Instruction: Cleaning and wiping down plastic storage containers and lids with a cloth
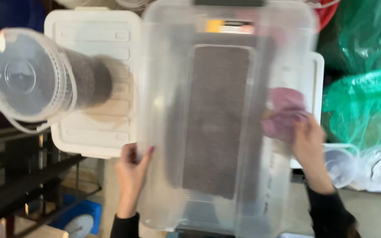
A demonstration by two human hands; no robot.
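The big clear plastic bin (225, 119) sits between both hands, its long side running away from the person. The left hand (132, 169) grips the bin's left wall near the close end. The right hand (307, 143) grips the right wall, pinching a purple cloth (283, 112) there.

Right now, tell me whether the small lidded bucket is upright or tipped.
Tipped: the small lidded bucket lies on its side on the white lid, its round lid facing the camera.
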